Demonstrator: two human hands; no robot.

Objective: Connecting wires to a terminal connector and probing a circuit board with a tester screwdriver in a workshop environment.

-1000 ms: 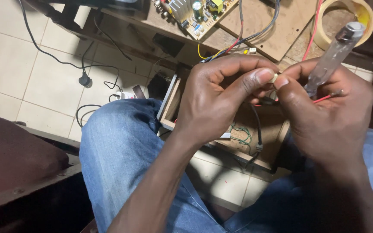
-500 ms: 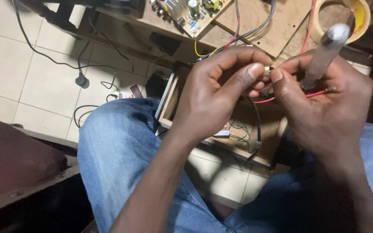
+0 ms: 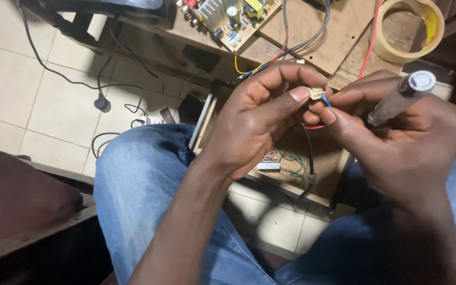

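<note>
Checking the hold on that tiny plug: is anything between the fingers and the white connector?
Nothing visible: the left hand pinches the white connector directly, and the right hand fingertips touch its wires.

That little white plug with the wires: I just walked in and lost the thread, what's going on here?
A seated person pinches a small white connector between the fingertips of the left hand and the right hand. Blue, red and black wires run from it. The right hand also grips a clear-handled tool, its tip hidden. A circuit board and a tape roll lie on the wooden bench beyond.
</note>
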